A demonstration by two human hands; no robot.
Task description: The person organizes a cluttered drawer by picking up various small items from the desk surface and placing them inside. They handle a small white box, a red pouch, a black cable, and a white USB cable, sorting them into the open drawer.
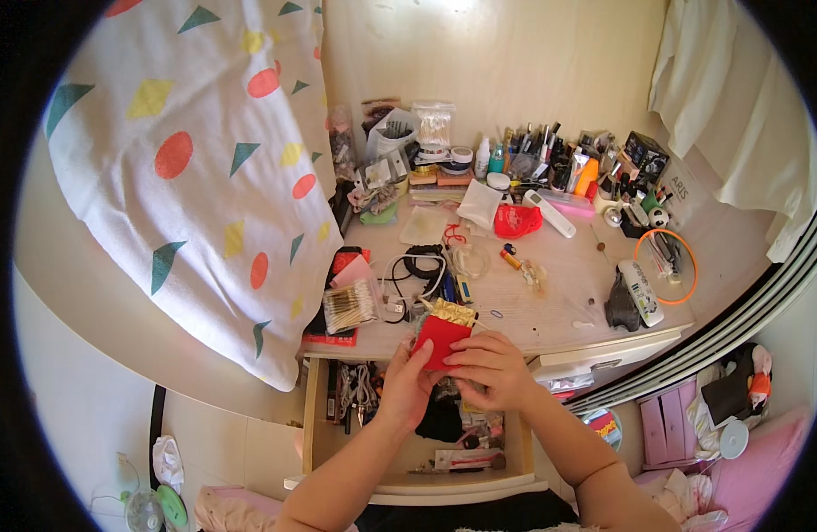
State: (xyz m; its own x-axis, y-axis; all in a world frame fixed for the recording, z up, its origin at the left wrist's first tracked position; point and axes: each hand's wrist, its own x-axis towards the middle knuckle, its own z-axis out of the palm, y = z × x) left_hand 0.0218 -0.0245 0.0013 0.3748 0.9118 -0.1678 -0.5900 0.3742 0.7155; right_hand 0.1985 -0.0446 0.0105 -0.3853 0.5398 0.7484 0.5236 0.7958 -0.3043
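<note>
A small red fabric pouch with a gold top [442, 342] is held between both hands, above the front edge of the desk [548, 306]. My left hand [408, 379] grips its left side, thumb lying across the red front. From the right, the fingers of my right hand [491, 366] close on its lower right edge. Below the hands, a wooden drawer [362, 459] is pulled out. It holds bundled white cables [358, 386], a black cloth item [440, 419] and a small clear packet [468, 459]. What is inside the pouch is hidden.
Cosmetics bottles [548, 153] crowd the back of the desk. At its left lie a bag of cotton swabs [350, 306] and coiled black cable [423, 261]. A red cloth pouch [517, 221] and white handheld device [549, 214] lie mid-desk. A patterned curtain [202, 199] hangs at left.
</note>
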